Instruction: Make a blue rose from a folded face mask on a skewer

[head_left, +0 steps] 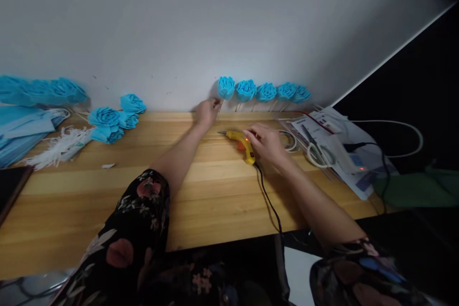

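Note:
My left hand (pixel 207 114) is closed in a pinch on the thin stem of a blue crepe-paper flower (pixel 226 88), which stands upright against the wall. Just right of it, more blue flowers (pixel 245 90) lean on the wall in a row, their pale stems on the table. A yellow hot glue gun (pixel 239 141) lies on the wood, nozzle pointing left, with a black cord running toward me. Right beside its body is my right hand (pixel 266 142), fingers loosely bent and thumb apart, slightly blurred; nothing shows in its grasp.
Left on the wooden table (pixel 201 201) are a cluster of blue flowers (pixel 104 117), white stringy strands (pixel 62 146) and stacked blue paper (pixel 21 134). To the right lie scissors (pixel 313 146), a white power strip (pixel 342 153) with a red light, papers and cables.

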Tool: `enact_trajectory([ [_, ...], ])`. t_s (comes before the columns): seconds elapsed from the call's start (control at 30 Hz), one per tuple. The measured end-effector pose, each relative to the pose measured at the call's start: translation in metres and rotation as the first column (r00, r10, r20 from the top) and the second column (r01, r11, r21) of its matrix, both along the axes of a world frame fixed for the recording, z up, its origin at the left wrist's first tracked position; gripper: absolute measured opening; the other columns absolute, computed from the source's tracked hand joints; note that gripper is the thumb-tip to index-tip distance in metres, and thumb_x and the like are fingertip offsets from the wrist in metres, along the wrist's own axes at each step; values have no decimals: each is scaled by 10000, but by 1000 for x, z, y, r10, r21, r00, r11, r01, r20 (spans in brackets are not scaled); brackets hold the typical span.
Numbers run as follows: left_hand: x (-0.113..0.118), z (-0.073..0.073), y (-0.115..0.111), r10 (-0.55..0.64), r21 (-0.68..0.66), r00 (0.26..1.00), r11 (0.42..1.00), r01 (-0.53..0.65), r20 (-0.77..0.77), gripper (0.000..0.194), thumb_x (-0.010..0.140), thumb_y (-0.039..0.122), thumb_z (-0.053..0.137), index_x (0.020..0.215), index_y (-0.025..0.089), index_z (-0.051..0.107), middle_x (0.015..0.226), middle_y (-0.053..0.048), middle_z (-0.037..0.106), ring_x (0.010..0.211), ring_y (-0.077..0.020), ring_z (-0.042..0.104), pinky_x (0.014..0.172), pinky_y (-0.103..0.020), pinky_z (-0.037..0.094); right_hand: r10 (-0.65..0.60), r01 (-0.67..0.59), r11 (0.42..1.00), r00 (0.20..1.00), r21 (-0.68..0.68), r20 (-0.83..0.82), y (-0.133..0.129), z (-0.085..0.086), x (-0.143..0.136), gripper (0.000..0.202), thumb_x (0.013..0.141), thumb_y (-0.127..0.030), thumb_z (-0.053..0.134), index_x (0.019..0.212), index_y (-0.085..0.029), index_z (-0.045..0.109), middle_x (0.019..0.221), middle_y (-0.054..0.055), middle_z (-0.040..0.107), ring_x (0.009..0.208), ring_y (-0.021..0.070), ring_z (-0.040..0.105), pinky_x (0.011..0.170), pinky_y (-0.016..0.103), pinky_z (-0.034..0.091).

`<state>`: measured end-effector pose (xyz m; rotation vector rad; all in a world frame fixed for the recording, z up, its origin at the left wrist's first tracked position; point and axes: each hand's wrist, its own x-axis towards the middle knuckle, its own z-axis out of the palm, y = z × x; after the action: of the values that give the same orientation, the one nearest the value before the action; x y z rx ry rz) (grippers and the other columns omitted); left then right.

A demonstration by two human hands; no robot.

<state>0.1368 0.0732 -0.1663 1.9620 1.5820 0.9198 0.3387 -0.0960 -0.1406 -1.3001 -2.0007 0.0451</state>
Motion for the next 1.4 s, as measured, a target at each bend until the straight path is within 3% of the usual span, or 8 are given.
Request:
enact_trajectory([
  [0.17, -15, 3, 12, 107, 124, 941, 980, -154, 322, 173, 1061, 219, 635, 962, 213, 777, 869, -34, 790, 819, -196, 735, 732, -266, 482, -71, 65, 993, 996, -103, -53, -2, -24, 4, 362, 1088, -444, 551, 796, -260, 658, 788, 47, 732, 771, 229, 673, 736, 337, 465],
  [0.33, -15, 10, 23, -54, 314, 788, 932, -180, 613, 92, 1059, 253, 671, 1009, 214, 738, 756, 21, 661, 670, -136, 617, 684, -240, 474, -119, 109, 986, 990, -125, -75, -4, -23, 10, 430, 1064, -451, 527, 685, -263, 455, 661, 9, 567, 681, 195, 553, 695, 328, 389],
  [0.5, -9, 15, 25, -150, 295, 732, 953, -72, 664, 216, 960, 313, 830, 1147, 223, 771, 713, 44, 591, 692, -150, 611, 696, -257, 501, -104, 91, 987, 990, -130, -94, -5, -23, 6, 412, 1063, -463, 523, 704, -259, 512, 681, 16, 580, 684, 198, 551, 690, 334, 365],
  [0.63, -4, 28, 27, -80, 194, 705, 977, -83, 705, 58, 935, 209, 793, 963, 202, 742, 723, 31, 629, 673, -138, 598, 635, -232, 465, -80, 67, 990, 991, -124, -107, -5, -24, 5, 427, 1072, -472, 526, 703, -257, 546, 679, 20, 601, 677, 200, 555, 692, 337, 371],
  [0.87, -10, 50, 30, 9, 150, 737, 977, -150, 676, 235, 947, 128, 708, 768, 216, 584, 629, 55, 558, 561, -117, 514, 563, -222, 399, -74, 61, 993, 988, -98, -137, -6, -21, 7, 424, 1073, -485, 525, 729, -255, 616, 706, 35, 663, 691, 207, 573, 685, 342, 385],
  [1.07, -27, 60, 30, 5, 162, 702, 972, -172, 712, 285, 1016, 259, 737, 833, 250, 519, 628, 57, 526, 546, -122, 502, 533, -226, 388, -227, 231, 973, 955, 0, -189, 2, -17, 38, 476, 1062, -583, 518, 732, -255, 617, 698, 29, 648, 689, 205, 560, 684, 344, 370],
  [1.2, -47, 60, 4, -45, 175, 702, 978, -114, 711, 313, 1059, 335, 720, 847, 255, 505, 612, 61, 510, 529, -122, 492, 530, -231, 408, -410, 427, 904, 881, 27, -237, 6, -12, 66, 535, 1095, -650, 465, 793, -255, 663, 681, 21, 636, 693, 213, 552, 679, 341, 377],
  [1.4, -92, 47, -88, -217, 218, 817, 969, 115, 534, 356, 1030, 493, 714, 813, 261, 551, 610, 22, 573, 587, -157, 542, 584, -278, 476, -600, 591, 799, 797, -113, -68, 4, -3, 86, 530, 1155, -536, 401, 942, -228, 776, 929, 122, 818, 895, 283, 715, 781, 355, 477],
])
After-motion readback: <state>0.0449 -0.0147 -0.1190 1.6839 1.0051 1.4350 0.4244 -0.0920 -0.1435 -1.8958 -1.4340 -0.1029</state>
